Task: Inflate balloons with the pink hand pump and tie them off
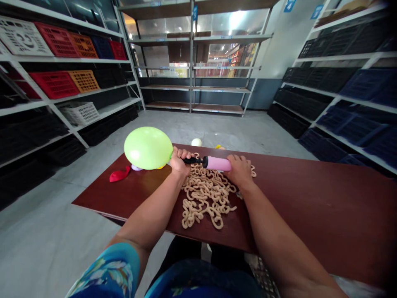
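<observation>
A green balloon, inflated and oval, points left from my left hand. That hand is closed around the balloon's neck and the black end of a balloon pump. The pump's pink barrel lies level above the table, and my right hand is wrapped round its right end. Under the pump spreads a pile of beige, twisted long balloons or cords; I cannot tell which. A limp red balloon rests on the table to the left.
The dark red table reaches far to the right. Behind its far edge show a white balloon and something yellow. Shelves with red crates stand left, dark blue crates right. A metal rack stands at the back.
</observation>
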The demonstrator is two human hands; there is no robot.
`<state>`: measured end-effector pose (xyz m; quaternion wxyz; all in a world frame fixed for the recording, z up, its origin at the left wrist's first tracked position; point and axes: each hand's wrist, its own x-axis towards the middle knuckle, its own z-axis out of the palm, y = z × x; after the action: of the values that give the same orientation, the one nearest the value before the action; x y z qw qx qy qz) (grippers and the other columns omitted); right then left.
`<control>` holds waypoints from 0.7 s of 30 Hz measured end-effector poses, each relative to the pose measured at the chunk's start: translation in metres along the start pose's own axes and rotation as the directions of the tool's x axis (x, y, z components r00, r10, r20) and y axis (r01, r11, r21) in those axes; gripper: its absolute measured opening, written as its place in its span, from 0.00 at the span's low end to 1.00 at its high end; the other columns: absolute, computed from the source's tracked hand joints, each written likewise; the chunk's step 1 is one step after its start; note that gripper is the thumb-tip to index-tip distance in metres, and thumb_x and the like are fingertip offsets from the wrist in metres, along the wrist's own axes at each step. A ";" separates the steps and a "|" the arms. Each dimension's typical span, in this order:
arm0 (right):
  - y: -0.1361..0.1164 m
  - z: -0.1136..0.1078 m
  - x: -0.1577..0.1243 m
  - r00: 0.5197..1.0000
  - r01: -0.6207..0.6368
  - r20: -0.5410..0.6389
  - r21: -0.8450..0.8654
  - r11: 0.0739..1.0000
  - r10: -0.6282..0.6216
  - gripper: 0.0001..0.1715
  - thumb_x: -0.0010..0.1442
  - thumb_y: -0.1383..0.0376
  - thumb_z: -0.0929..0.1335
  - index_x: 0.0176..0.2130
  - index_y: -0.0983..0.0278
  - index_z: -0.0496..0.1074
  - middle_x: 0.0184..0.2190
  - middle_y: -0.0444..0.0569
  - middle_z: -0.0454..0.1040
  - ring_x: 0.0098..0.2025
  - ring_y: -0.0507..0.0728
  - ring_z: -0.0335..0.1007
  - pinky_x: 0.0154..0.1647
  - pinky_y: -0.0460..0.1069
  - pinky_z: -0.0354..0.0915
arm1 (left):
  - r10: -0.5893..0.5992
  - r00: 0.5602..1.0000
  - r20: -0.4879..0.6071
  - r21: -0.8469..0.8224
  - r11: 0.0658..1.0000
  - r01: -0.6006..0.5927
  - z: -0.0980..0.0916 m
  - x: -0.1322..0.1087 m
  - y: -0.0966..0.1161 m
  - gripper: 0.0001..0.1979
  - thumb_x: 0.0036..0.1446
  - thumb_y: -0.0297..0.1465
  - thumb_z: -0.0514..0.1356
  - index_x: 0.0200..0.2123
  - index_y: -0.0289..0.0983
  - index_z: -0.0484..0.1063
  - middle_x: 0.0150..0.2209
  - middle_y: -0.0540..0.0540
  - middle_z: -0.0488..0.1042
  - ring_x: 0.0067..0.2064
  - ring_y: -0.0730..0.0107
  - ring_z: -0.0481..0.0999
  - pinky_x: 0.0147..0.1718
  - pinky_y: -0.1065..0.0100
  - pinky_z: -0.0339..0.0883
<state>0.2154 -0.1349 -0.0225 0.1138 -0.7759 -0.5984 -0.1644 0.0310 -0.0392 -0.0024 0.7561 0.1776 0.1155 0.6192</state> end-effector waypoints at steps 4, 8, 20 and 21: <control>-0.006 0.000 -0.001 0.999 0.043 0.021 0.030 0.999 -0.043 0.16 0.51 0.63 0.65 0.42 0.62 0.64 0.40 0.53 0.68 0.42 0.61 0.56 0.38 0.52 0.48 | -0.030 0.999 -0.014 0.033 0.999 0.030 0.006 -0.002 -0.005 0.22 0.57 0.37 0.51 0.19 0.38 0.40 0.16 0.55 0.45 0.17 0.77 0.54 0.25 0.67 0.62; -0.001 -0.003 0.000 0.999 0.034 -0.002 0.035 0.999 -0.034 0.16 0.51 0.63 0.64 0.42 0.60 0.64 0.41 0.51 0.68 0.42 0.61 0.56 0.38 0.52 0.48 | 0.013 0.997 -0.080 0.037 0.999 -0.010 0.004 0.009 0.011 0.21 0.56 0.36 0.51 0.20 0.38 0.40 0.15 0.56 0.45 0.16 0.77 0.53 0.22 0.69 0.59; 0.021 -0.001 -0.003 0.993 -0.118 0.022 0.000 0.993 0.118 0.18 0.49 0.64 0.65 0.42 0.62 0.65 0.41 0.53 0.68 0.44 0.62 0.56 0.40 0.55 0.45 | 0.140 0.985 -0.097 0.023 0.990 -0.139 -0.017 0.020 0.039 0.19 0.55 0.31 0.50 0.21 0.38 0.39 0.15 0.57 0.44 0.15 0.79 0.52 0.21 0.71 0.57; 0.017 -0.001 -0.003 0.994 -0.107 0.020 -0.005 0.994 0.107 0.18 0.49 0.65 0.65 0.42 0.62 0.65 0.41 0.53 0.68 0.43 0.62 0.56 0.40 0.55 0.45 | 0.119 0.989 -0.087 0.015 0.993 -0.118 -0.016 0.017 0.034 0.19 0.55 0.32 0.50 0.21 0.38 0.39 0.15 0.57 0.44 0.15 0.79 0.52 0.21 0.70 0.57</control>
<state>0.2310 -0.1427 -0.0224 0.1147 -0.8086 -0.5569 -0.1513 -0.0018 -0.0146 -0.0019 0.7112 0.1608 0.1408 0.6697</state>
